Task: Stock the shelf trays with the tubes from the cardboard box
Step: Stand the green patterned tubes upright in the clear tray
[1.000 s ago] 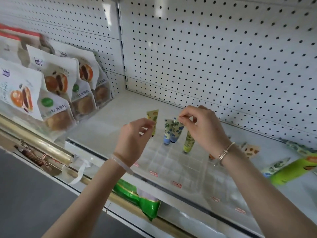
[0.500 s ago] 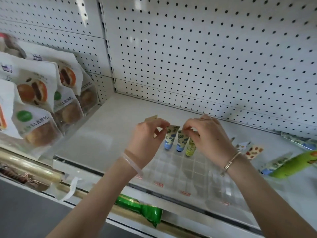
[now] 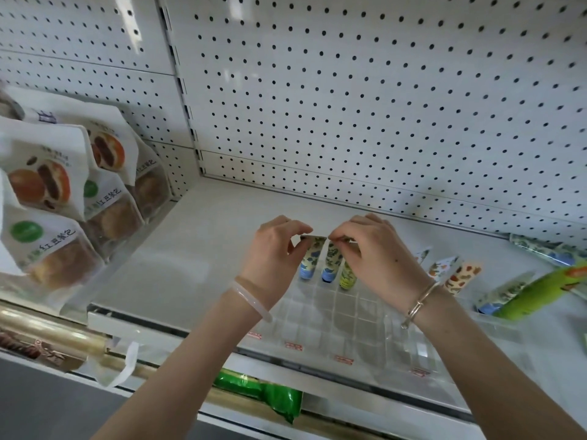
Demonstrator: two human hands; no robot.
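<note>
Left grip (image 3: 273, 249) pinches the flat crimped top of the left tube (image 3: 313, 258) between thumb and forefinger, and right grip (image 3: 378, 255) pinches the crimp of the middle tube (image 3: 332, 260) the same way. Both tubes hang straight down from the fingertips, caps lowest, at the back row of the clear tray (image 3: 333, 322). The right tube (image 3: 347, 276) stands just beside them, half hidden by the right thumb, and I cannot tell whether that grip touches it. Half a second ago the two sets of fingertips had a gap between them and a tan tube tip poked up above the left fingers. Now the fingertips almost meet over the crimps and that tan tip is out of sight, while the three tubes keep the same order. Left and middle tubes are soft cream plastic with a blue leafy print and blue caps, and the right one is yellow-green. The tray is transparent plastic, moulded into a grid of small square cells, sitting on a matte white shelf (image 3: 197, 249). Behind it rises a white pegboard (image 3: 349, 106) dotted with dark round holes. More loose tubes (image 3: 463, 277) lie on the shelf off to the right, and glossy bread bags (image 3: 47, 201) lean at the left.
</note>
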